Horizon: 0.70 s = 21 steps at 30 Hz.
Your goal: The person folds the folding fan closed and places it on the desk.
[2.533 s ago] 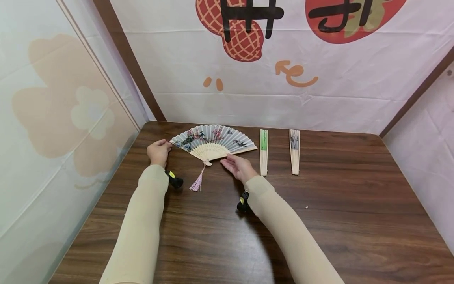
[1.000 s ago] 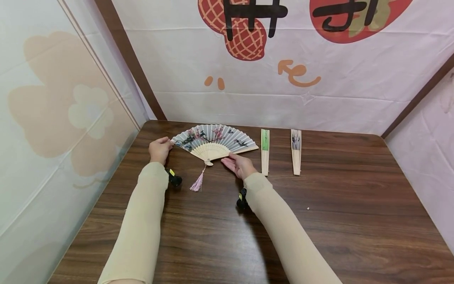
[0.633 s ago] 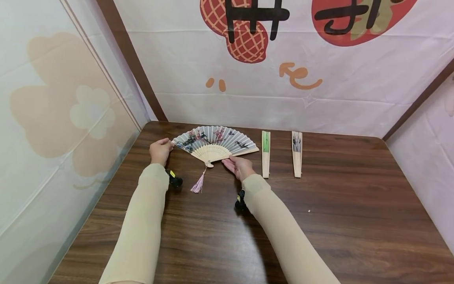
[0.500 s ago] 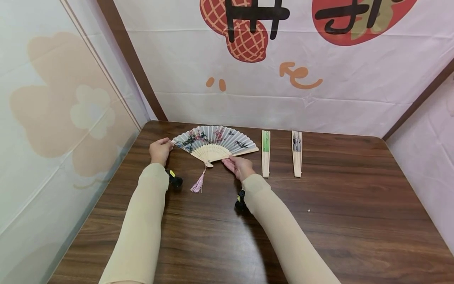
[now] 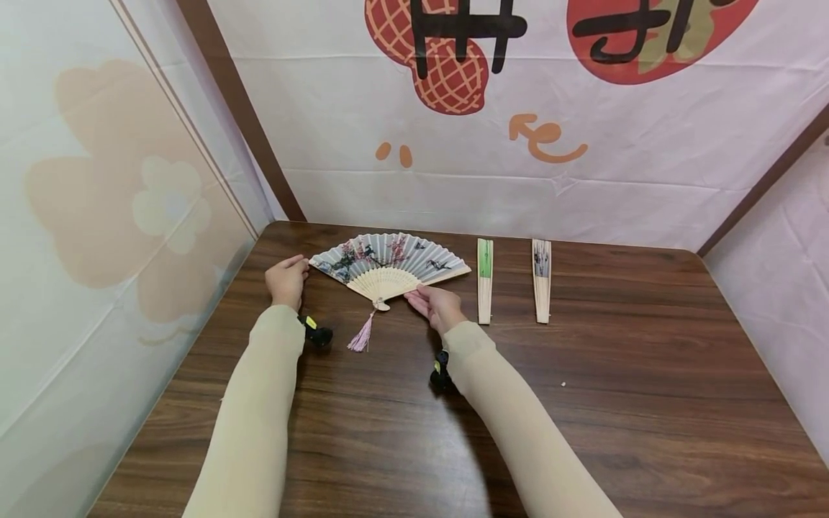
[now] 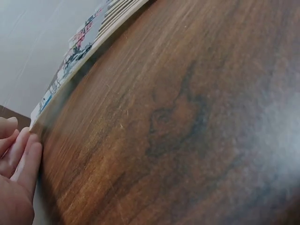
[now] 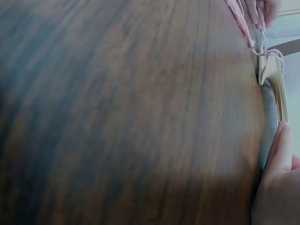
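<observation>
Open fan [image 5: 388,262] lies flat on the table [image 5: 583,432], centre of the head view, its pink tassel [image 5: 359,337] trailing toward the lower left. Left hand [image 5: 285,280] sits at the fan's left tip, fingers loosely curled, fingertips [image 6: 21,150] touching the outer edge. Right hand [image 5: 437,306] rests just below the fan's right rib, fingers straight, touching it. Right of the hands, 2 closed fans lie side by side, apart: the green fan [image 5: 483,280] and the dark-printed fan [image 5: 541,279]. No containers in view.
</observation>
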Tool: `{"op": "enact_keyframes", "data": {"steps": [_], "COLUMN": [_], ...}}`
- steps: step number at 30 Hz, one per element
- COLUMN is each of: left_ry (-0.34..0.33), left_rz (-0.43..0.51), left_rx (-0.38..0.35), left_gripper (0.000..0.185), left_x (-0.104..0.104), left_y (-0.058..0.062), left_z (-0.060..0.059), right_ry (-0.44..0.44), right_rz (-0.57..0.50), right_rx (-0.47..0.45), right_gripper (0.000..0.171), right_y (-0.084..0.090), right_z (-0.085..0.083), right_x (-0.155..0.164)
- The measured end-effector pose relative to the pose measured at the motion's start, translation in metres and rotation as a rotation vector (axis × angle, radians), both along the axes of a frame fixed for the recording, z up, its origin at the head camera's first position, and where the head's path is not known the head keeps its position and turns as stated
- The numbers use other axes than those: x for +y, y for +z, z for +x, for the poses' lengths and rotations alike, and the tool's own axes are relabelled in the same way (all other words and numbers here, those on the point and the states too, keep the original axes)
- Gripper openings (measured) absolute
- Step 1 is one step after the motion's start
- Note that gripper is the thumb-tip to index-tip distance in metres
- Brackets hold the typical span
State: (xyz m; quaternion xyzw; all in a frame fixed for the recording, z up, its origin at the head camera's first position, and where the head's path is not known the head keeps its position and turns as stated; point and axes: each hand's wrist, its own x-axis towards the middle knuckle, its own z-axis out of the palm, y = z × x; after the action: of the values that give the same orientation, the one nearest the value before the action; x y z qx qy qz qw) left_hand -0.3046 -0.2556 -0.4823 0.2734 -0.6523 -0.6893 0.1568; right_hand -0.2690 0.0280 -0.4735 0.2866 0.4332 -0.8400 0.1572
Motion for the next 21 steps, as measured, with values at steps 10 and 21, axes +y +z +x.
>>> {"op": "enact_keyframes", "data": {"steps": [10, 21], "left_ry": [0.046, 0.075], "left_rz": [0.189, 0.383], "left_rx": [0.083, 0.093], "left_gripper": [0.038, 0.045], "left_x": [-0.007, -0.006], "left_y": [-0.001, 0.011], "left_z": [0.007, 0.011], "right_ry": [0.002, 0.046], "right_rz": [-0.011, 0.021], "right_rx": [0.080, 0.236], "right_gripper": [0.028, 0.029], "right_y": [-0.008, -0.016], "right_z": [0.007, 0.011], "right_x": [0.000, 0.002]}}
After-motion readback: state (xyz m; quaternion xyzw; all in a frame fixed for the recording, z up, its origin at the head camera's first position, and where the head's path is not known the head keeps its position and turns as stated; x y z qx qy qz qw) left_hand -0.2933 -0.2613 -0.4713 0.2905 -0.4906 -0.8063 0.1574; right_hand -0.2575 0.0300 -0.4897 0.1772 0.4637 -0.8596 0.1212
